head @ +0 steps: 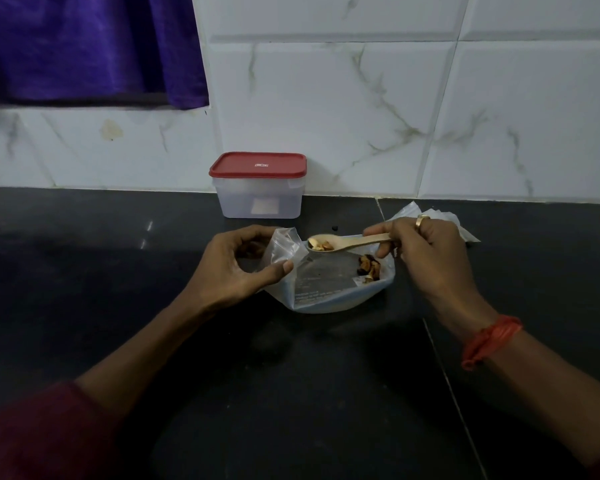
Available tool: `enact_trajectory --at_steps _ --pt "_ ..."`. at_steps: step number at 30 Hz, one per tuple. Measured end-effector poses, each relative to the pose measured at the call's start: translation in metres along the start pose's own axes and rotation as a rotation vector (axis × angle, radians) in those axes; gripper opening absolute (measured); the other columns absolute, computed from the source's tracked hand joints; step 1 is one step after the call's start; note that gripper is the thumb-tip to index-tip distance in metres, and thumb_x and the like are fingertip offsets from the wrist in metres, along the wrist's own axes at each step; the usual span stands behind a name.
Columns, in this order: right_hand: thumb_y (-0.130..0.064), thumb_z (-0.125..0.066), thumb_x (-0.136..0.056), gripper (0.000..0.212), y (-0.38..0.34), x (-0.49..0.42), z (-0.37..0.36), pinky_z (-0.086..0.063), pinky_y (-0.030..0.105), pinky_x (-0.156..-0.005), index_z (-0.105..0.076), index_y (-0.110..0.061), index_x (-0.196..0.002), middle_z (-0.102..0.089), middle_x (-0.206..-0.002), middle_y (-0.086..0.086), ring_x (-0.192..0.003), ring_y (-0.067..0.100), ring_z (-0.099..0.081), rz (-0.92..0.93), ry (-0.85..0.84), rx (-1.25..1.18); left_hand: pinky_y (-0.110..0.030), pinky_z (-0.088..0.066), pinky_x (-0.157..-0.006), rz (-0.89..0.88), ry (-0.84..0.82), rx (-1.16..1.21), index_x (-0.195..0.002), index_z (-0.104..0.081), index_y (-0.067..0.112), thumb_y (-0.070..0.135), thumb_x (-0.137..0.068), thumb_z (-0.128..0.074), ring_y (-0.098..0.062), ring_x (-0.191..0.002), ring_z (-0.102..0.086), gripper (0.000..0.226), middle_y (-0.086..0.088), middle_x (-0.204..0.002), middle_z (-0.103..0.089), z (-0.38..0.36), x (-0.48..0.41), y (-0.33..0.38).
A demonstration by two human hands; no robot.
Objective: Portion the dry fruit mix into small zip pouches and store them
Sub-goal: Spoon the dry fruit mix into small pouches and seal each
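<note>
Right hand [426, 251] closed on pale wooden spoon [340, 242] of dry fruit mix [321, 245], left hand [238, 263] pinching small clear zip pouch [283, 247] open above large clear bag [333, 285]: risks spilling onto black counter [291, 393] if mouth sags.

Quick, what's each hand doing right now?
Left hand: closed on the small zip pouch, holding its mouth open.
Right hand: closed on the wooden spoon, which carries some dry fruit mix.
</note>
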State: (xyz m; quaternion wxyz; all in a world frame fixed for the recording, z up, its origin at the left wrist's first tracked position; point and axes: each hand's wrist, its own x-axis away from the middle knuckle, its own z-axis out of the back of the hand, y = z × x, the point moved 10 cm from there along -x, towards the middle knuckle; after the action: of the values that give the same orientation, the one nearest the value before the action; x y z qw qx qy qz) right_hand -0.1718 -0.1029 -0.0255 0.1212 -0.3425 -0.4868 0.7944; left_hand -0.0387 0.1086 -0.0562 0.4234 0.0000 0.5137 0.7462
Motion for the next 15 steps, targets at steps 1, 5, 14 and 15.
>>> enact_trajectory --at_steps 1,5,14,15 --pt "-0.016 -0.049 -0.097 0.035 -0.002 0.001 -0.002 -0.055 0.028 -0.072 -0.077 -0.03 -0.082 -0.072 -0.069 -0.002 -0.077 0.018 -0.067 0.017 -0.001 -0.008 -0.03 -0.058 -0.089 -0.006 -0.004 -0.007 -0.119 -0.068 0.025 0.05 -0.073 -0.074 -0.01 -0.105 -0.069 0.053 0.012 -0.111 -0.073 0.0 0.0 0.0" --pt "-0.016 -0.053 -0.099 0.03 -0.011 0.009 -0.019 -0.058 0.03 -0.069 -0.076 -0.033 -0.098 -0.076 -0.08 -0.008 -0.078 0.015 -0.07 0.101 -0.09 0.001 -0.032 -0.058 -0.091 -0.001 -0.01 -0.002 -0.12 -0.067 0.024 0.052 -0.072 -0.074 -0.009 -0.107 -0.068 0.056 0.012 -0.113 -0.073 -0.001 0.0 0.0" --pt "-0.01 -0.066 -0.094 0.033 -0.028 0.017 -0.035 -0.054 0.02 -0.084 -0.073 -0.034 -0.116 -0.073 -0.109 -0.018 -0.099 0.003 -0.067 0.37 -0.179 0.167 -0.034 -0.059 -0.09 -0.002 0.013 0.021 -0.116 -0.07 0.023 0.049 -0.074 -0.075 -0.011 -0.104 -0.07 0.05 0.011 -0.109 -0.074 0.0 -0.001 0.002" --pt "-0.011 -0.066 -0.094 0.034 -0.027 0.016 -0.033 -0.055 0.022 -0.085 -0.072 -0.037 -0.116 -0.073 -0.108 -0.019 -0.097 0.003 -0.067 0.362 -0.165 0.163 -0.033 -0.059 -0.089 -0.002 0.012 0.022 -0.116 -0.069 0.023 0.049 -0.074 -0.075 -0.01 -0.104 -0.07 0.05 0.011 -0.109 -0.074 0.0 -0.001 0.002"
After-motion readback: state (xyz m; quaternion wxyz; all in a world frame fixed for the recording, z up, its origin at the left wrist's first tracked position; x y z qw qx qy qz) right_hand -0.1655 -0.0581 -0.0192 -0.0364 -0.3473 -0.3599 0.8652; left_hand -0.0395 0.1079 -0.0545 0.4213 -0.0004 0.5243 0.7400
